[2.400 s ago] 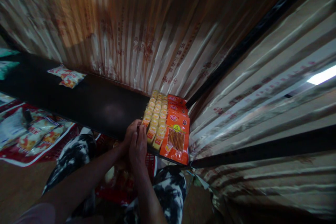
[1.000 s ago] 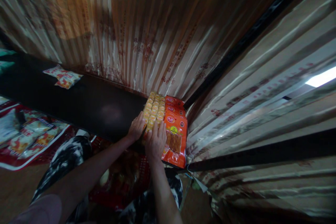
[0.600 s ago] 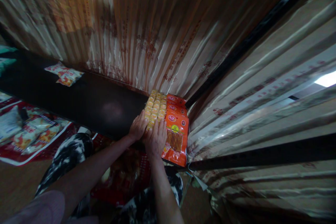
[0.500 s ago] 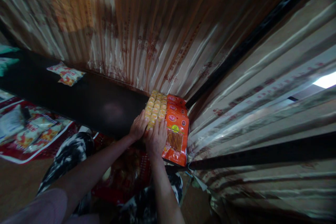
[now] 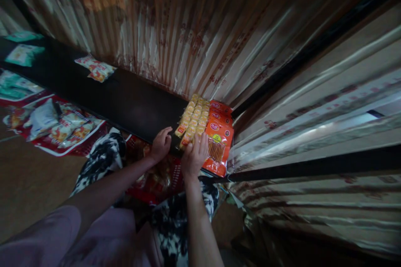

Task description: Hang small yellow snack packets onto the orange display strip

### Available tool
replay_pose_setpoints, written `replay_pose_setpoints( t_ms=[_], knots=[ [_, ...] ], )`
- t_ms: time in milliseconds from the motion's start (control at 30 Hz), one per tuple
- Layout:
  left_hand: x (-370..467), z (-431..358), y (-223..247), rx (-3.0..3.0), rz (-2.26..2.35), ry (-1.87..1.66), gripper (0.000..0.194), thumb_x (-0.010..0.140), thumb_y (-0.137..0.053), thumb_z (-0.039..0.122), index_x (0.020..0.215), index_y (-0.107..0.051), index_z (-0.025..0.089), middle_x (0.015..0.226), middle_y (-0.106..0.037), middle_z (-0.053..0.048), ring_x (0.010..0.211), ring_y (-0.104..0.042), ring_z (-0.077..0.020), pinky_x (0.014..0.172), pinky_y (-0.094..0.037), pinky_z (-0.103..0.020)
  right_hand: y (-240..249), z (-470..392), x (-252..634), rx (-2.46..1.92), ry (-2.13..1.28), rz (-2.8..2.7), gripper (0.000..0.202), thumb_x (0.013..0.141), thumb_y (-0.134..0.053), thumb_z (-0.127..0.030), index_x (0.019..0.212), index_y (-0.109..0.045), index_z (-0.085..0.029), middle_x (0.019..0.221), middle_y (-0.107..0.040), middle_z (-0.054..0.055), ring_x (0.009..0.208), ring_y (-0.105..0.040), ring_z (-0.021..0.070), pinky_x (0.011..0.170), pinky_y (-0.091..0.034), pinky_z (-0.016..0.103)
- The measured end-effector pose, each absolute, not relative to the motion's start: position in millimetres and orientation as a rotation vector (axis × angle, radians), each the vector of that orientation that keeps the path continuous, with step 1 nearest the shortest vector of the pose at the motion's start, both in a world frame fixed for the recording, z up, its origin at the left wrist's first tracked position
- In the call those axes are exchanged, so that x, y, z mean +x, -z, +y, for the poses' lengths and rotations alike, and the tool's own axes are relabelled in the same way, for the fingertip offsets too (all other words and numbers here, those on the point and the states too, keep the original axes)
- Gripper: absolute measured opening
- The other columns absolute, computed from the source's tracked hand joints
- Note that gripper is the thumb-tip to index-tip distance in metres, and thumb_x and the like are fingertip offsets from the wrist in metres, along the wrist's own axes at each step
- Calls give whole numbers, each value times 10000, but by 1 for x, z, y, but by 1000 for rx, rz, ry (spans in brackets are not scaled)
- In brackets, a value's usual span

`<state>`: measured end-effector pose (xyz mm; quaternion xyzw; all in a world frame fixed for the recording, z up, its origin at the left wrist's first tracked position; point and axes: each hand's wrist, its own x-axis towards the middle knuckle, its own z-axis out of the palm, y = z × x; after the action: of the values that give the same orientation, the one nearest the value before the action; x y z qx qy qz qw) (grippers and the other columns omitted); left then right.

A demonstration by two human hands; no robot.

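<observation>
Rows of small yellow snack packs (image 5: 196,112) lie on a black shelf (image 5: 138,100), packed against orange snack bags (image 5: 221,129) at its right end. My left hand (image 5: 161,145) is at the shelf's front edge, just left of the yellow packs, fingers apart and holding nothing. On the near end of the yellow packs rests my right hand (image 5: 194,156), its fingers stretched out beside the nearest orange bag. My right fingers hide part of the lowest packs and the left edge of that bag.
White-and-orange snack bags (image 5: 97,68) and green bags (image 5: 23,54) lie farther left on the shelf. Red baskets (image 5: 67,150) with bagged snacks stand below, one between my legs. A corrugated wall (image 5: 175,29) rises behind; black posts (image 5: 313,167) run along the right.
My left hand has drawn back from the yellow packs, uncovering their front ends. My right hand still touches them. The view has shifted, showing more of the baskets and green bags at left.
</observation>
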<state>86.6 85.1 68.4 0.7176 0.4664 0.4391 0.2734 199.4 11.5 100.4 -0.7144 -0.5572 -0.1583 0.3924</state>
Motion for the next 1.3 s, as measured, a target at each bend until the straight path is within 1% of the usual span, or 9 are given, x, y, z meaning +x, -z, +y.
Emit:
replay_pose_setpoints(
  t_ms=[200, 300, 400, 533, 600, 700, 900, 1067, 1300],
  knots=[
    [45, 21, -58, 1989, 1091, -1092, 291, 869, -379, 214, 1053, -601, 176, 1189, -611, -101, 1114, -558, -192, 974, -462, -380, -79, -31, 150, -1508, 242, -1554, 349, 911, -359, -154, 1229, -504, -162, 1326, -504, 144, 1313, -383, 223, 1013, -396, 467],
    [33, -1, -43, 2052, 1055, -850, 317, 856, -402, 206, 1107, -596, 192, 1159, -627, -87, 1108, -558, -195, 984, -456, -364, -53, -47, 130, -1480, 109, -1563, 340, 901, -363, -134, 1197, -528, -165, 1271, -552, 132, 1274, -425, 211, 1001, -407, 448],
    [29, -9, -17, 2041, 1114, -573, 404, 826, -341, 88, 1128, -594, 179, 1150, -632, -82, 1122, -548, -182, 1025, -418, -376, -19, -53, 124, -1647, -76, -1505, 349, 895, -339, -158, 1165, -559, -151, 1208, -593, 141, 1204, -487, 206, 984, -415, 436],
    [29, -12, 18, 2054, 1258, -196, 489, 705, -424, -5, 1143, -589, 135, 1241, -586, -128, 1190, -508, -226, 1062, -365, -398, 22, -48, 133, -2047, -404, -1259, 367, 854, -354, -195, 1098, -603, -79, 1115, -626, 201, 1127, -550, 256, 952, -423, 410],
    [28, -15, 29, 2075, 1232, -116, 527, 681, -436, -19, 1172, -574, 116, 1273, -564, -150, 1219, -487, -245, 1070, -352, -406, 36, -45, 137, -2139, -599, -1209, 384, 853, -348, -200, 1118, -601, -86, 1128, -630, 190, 1135, -556, 251, 943, -423, 375],
    [28, -19, 37, 2057, 1212, -139, 540, 686, -440, -10, 1198, -560, 114, 1292, -548, -160, 1234, -474, -258, 1072, -349, -417, 47, -42, 139, -2183, -754, -1179, 387, 847, -367, -206, 1131, -612, -107, 1148, -640, 174, 1125, -574, 248, 926, -426, 349],
    [30, -16, 47, 1980, 1272, -216, 490, 740, -387, 3, 1176, -572, 128, 1245, -584, -142, 1195, -509, -226, 1058, -365, -374, 58, -42, 139, -2167, -825, -1144, 342, 786, -485, -235, 1059, -669, -140, 1068, -685, 157, 1023, -630, 255, 857, -456, 319],
    [29, -17, 59, 1971, 1257, -231, 522, 704, -403, -17, 1179, -561, 132, 1262, -572, -139, 1210, -495, -227, 1065, -355, -382, 60, -41, 143, -2131, -855, -1065, 292, 755, -503, -239, 957, -707, -186, 970, -717, 107, 929, -653, 231, 808, -470, 301],
    [26, -20, 53, 1961, 1259, -251, 513, 688, -422, -9, 1158, -569, 131, 1253, -579, -127, 1205, -500, -211, 1072, -349, -365, 60, -42, 139, -2053, -879, -937, 314, 701, -500, -240, 934, -706, -198, 934, -722, 75, 885, -654, 219, 796, -477, 304]
  ],
)
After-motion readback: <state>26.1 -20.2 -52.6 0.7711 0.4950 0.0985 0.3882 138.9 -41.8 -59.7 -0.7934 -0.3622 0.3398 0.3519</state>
